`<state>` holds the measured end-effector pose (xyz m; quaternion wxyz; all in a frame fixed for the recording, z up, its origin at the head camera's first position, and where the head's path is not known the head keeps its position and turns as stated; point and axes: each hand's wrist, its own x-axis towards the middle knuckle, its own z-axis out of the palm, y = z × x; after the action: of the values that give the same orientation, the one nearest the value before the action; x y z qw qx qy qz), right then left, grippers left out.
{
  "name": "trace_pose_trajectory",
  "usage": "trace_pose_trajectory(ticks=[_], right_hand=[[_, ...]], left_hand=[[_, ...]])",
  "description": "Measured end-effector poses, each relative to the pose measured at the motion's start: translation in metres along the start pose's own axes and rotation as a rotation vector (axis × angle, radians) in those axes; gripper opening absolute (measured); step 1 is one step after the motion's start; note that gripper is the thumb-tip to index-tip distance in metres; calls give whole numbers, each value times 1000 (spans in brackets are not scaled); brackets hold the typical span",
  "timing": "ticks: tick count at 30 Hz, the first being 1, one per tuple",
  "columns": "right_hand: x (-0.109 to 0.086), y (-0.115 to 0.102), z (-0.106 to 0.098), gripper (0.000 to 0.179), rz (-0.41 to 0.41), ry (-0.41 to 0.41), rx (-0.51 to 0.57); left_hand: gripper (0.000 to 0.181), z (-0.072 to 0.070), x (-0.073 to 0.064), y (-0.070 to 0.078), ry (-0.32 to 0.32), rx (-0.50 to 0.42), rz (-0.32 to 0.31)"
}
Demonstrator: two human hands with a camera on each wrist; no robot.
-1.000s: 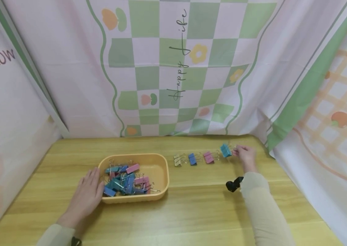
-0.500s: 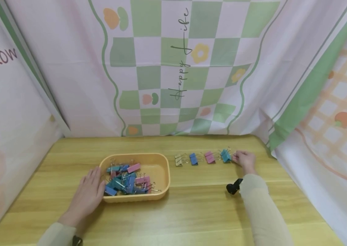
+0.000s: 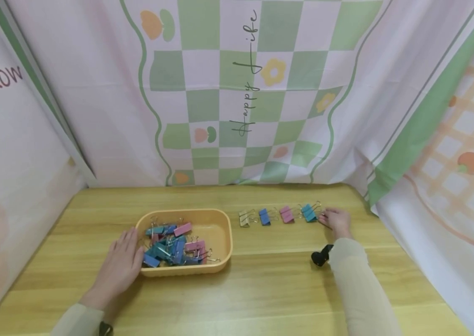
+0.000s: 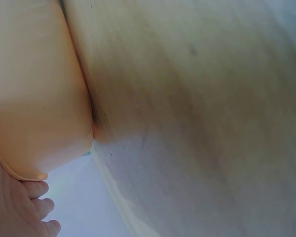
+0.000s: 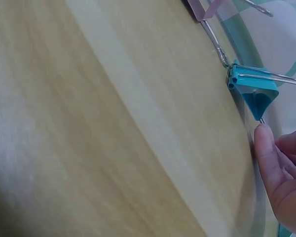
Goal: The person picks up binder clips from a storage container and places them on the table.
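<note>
Loose binder clips (image 3: 178, 249) in teal, blue and pink fill much of the yellow tray (image 3: 225, 233). My left hand (image 3: 118, 261) rests against the tray's left end, fingers extended; the left wrist view shows its fingertips beside the tray wall. To the right, a row of binder clips lies on the table: a pale yellow clip (image 3: 243, 218), a blue clip (image 3: 264, 217), a pink clip (image 3: 287, 214) and a teal clip (image 3: 309, 213). My right hand (image 3: 336, 221) pinches a wire handle of the teal clip (image 5: 259, 101), whose other handle sticks up free.
The wooden table (image 3: 262, 289) spreads in front of the tray and the row. Behind it hangs a checkered cloth (image 3: 203, 105), with more cloth at both sides. A black device (image 3: 322, 255) sits at the right sleeve's cuff.
My right hand has brought the teal clip down and slightly nearer, in line with the row beside the pink clip. The left hand and tray stay as they were.
</note>
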<state>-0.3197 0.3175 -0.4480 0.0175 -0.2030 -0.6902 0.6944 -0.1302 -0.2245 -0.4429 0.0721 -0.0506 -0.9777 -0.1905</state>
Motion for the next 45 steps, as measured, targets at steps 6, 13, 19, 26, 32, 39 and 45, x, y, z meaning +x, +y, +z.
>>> trace_pose_trajectory(ticks=[6, 13, 19, 26, 32, 39, 45], right_hand=[[0, -1, -3, 43, -2, -3, -17], [0, -12, -9, 41, -108, -19, -168], [-9, -41, -4, 42, -251, -41, -240], [-40, -79, 28, 44, -395, -113, -255], [-69, -99, 63, 44, -524, -226, -244], [-105, -110, 102, 43, -597, -366, -254], [-129, -106, 133, 42, -628, -484, -250]], left_hand=[[59, 0, 0, 0, -2, -3, 3], [59, 1, -1, -1, 5, -4, 13], [59, -1, -1, 1, -3, -6, 7], [58, -1, -1, 0, 7, -18, 9], [58, 0, -1, 0, 14, -11, 11], [58, -1, -1, 1, 7, -16, 6], [58, 0, -1, 0, 9, -19, 9]])
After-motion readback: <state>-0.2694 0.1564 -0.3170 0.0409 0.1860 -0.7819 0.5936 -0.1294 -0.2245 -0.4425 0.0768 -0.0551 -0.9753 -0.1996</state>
